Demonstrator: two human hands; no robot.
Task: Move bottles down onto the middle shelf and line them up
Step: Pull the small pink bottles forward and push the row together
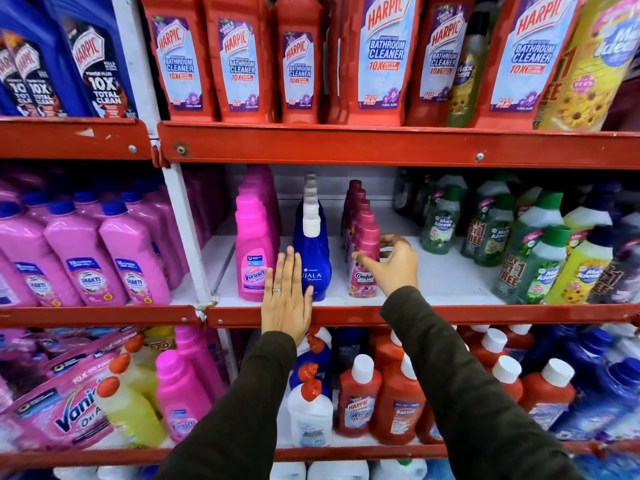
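Right hand [393,263] curls its grip around the front Comfort bottle [363,263] on the middle shelf [450,313], right of the blue Ujala bottle [313,261] steadied by the flat, spread left hand [285,296]; advise squaring it to the shelf edge.

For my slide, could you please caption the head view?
Left hand flat against a blue bottle, right hand around a pink bottle on the middle shelf.
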